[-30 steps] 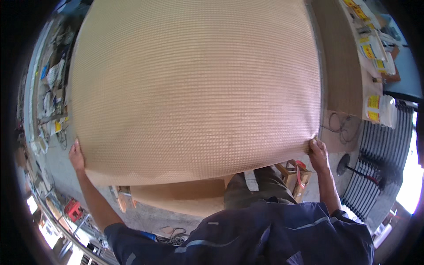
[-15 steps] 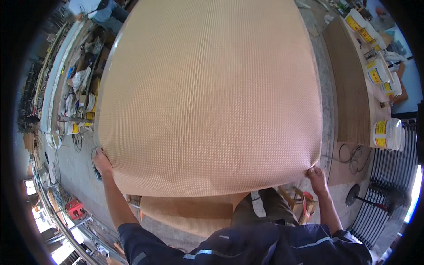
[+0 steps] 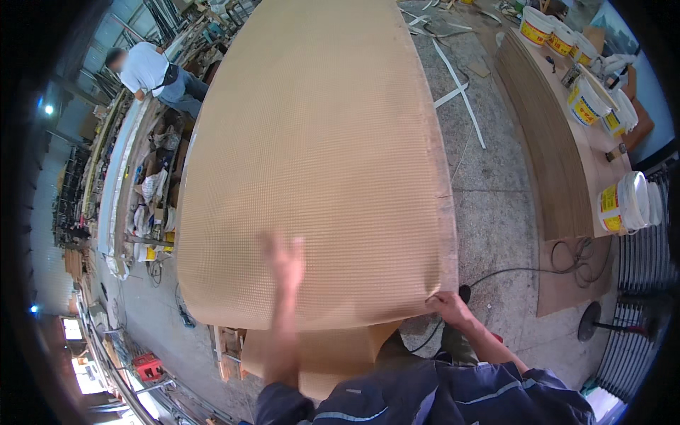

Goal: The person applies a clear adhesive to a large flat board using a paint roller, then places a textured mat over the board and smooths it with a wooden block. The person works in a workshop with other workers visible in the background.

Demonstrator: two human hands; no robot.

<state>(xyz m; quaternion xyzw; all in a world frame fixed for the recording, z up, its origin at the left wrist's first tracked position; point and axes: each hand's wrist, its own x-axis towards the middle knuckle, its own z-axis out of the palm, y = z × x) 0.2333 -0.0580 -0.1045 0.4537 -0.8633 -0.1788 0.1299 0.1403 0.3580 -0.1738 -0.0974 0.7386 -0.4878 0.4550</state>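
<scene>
A large tan sheet [image 3: 319, 177] with a fine grid texture covers a long, waist-high surface in front of me. At its near right corner my right hand [image 3: 450, 309] is closed, pinching the edge. My left hand [image 3: 285, 263] is over the near part of the sheet, smeared by motion, with thumb and fingers apart and nothing in it. Whether its palm touches the sheet, I cannot tell. Along the right side a strip of the surface beneath [image 3: 448, 234] shows past the sheet's edge. Below the near edge hangs or lies more tan sheet material [image 3: 312, 350].
On the right, white buckets [image 3: 620, 203] with yellow labels stand on a stack of brown boards [image 3: 545, 156]. A cable [image 3: 524, 269] and white strips [image 3: 460, 88] lie on the concrete floor. A person [image 3: 152, 71] leans at a cluttered bench on the far left. A red crate [image 3: 147, 367] sits lower left.
My left hand has let go of the sheet's near left corner and moved right, over the sheet. My right hand still grips its corner. The sheet lies flatter, and the view has shifted.
</scene>
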